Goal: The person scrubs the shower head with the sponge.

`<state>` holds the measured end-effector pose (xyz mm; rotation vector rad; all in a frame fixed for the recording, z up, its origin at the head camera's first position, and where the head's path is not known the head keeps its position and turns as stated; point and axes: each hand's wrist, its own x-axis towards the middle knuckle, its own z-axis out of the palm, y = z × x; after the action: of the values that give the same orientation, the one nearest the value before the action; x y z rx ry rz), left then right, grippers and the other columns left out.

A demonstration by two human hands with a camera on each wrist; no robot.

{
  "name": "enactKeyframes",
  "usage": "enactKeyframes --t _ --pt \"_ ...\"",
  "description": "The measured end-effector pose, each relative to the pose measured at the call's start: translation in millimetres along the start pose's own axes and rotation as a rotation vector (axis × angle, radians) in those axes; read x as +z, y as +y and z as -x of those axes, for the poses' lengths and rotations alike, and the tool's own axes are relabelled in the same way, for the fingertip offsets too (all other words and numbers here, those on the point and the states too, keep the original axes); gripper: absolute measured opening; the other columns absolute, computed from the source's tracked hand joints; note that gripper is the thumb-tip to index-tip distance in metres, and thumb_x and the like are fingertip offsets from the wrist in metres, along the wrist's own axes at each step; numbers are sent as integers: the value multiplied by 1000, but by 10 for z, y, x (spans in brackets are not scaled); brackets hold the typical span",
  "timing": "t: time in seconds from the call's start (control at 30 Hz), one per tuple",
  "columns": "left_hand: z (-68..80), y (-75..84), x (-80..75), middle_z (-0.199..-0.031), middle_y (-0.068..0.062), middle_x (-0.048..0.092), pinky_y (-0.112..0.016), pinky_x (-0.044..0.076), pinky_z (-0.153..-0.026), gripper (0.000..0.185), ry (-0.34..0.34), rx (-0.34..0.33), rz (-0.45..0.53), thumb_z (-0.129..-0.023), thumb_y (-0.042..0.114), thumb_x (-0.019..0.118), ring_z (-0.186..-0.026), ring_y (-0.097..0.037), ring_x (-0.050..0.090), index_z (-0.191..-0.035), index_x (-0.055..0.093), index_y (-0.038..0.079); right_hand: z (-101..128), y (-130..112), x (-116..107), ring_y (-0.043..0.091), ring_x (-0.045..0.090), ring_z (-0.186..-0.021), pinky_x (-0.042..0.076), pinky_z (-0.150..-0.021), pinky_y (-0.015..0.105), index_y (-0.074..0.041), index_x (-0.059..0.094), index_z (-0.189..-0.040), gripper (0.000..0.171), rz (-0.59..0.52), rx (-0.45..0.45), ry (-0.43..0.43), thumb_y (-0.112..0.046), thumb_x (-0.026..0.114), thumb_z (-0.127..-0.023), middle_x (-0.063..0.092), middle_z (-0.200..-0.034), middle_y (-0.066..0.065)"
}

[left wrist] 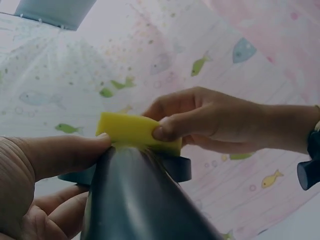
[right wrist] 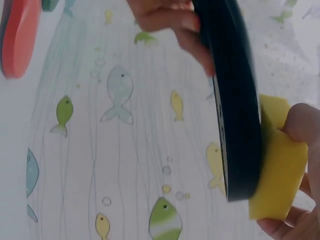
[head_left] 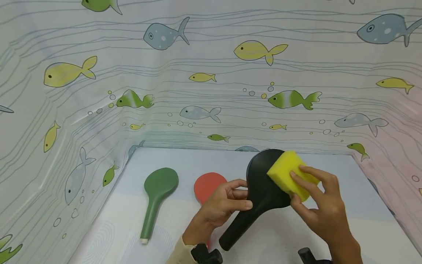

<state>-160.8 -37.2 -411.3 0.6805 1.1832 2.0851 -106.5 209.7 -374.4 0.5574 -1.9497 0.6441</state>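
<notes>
A black handheld shower head [head_left: 263, 183] is held up off the table, its round head tilted away and its handle pointing down to the left. My left hand [head_left: 221, 207] grips it at the left side, thumb on the back and fingers behind the rim. In my right hand [head_left: 324, 201] a yellow sponge [head_left: 290, 174] is pinched between thumb and fingers. The sponge lies against the smooth back of the round head, as the right wrist view shows the sponge [right wrist: 280, 160] pressed to the black shower head [right wrist: 235, 110].
On the white table [head_left: 115, 227] a green shower head [head_left: 159, 187] lies at the left, back up. A red shower head [head_left: 207, 185] lies beside it, partly hidden by my left hand and forearm. Fish-patterned sheeting [head_left: 197, 91] walls the table's back and sides.
</notes>
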Motion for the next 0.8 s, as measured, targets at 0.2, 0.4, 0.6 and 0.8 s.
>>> enactKeyframes --t 0.2,0.4,0.6,0.8 --pt "6 15 19 -105 7 76 -23 57 -86 54 0 -57 -41 -88 10 75 -97 -7 71 -130 49 -11 116 345 -123 24 50 -119 33 -100 5 9 70 -113 47 55 210 -17 -34 62 -93 58 -122 33" --pt "22 31 37 -106 7 75 -23 57 -86 66 15 -47 -61 -88 11 75 -98 -6 71 -134 40 -20 199 606 -298 48 47 -108 27 -73 10 6 67 -121 45 265 481 -152 -1 74 -77 54 -125 33" --pt "13 24 24 -107 7 75 -23 57 -84 57 58 -31 -95 -88 8 74 -96 -7 71 -132 47 -16 97 383 -359 31 48 -121 30 -92 1 2 65 -128 45 135 418 -69 -17 71 -87 52 -129 31" --pt "-12 -30 -2 -107 5 75 -24 57 -87 50 101 -42 -134 -89 5 72 -97 -8 71 -132 53 -10 -3 -186 -111 21 49 -120 34 -109 9 2 70 -118 52 -73 3 -121 -44 53 -100 57 -122 30"
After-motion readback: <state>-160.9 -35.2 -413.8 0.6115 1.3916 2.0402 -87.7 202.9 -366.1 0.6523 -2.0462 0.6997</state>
